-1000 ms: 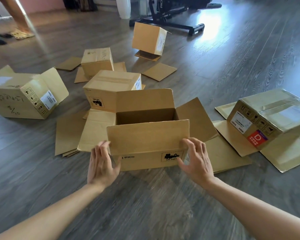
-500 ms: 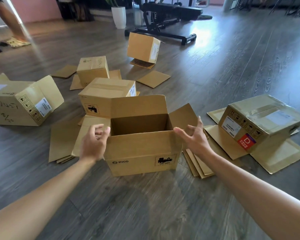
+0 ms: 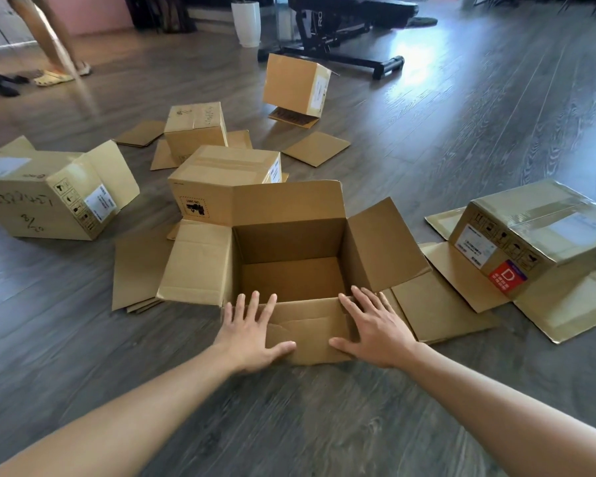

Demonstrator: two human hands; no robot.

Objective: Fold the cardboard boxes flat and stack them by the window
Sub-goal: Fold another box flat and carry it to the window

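An open cardboard box (image 3: 289,242) stands on the floor in front of me, all flaps spread and its inside bare. Its near flap (image 3: 310,332) is folded down toward me. My left hand (image 3: 252,328) lies flat on the flap's left part with fingers straight and spread. My right hand (image 3: 372,328) lies flat on its right part the same way. A taped box (image 3: 224,177) stands right behind the open one. Other boxes lie at the left (image 3: 45,194), right (image 3: 537,232), back middle (image 3: 195,127) and far back, tilted (image 3: 295,84).
Flat cardboard pieces (image 3: 437,304) lie on the wooden floor around the boxes. A black exercise bench (image 3: 344,25) and a white vase (image 3: 246,22) stand at the back. A person's leg and sandal (image 3: 54,67) are at the far left.
The near flap, upright a second ago, is now pushed down toward me. Both hands moved from the box's sides onto that flap and lie flat on it. My view came closer.
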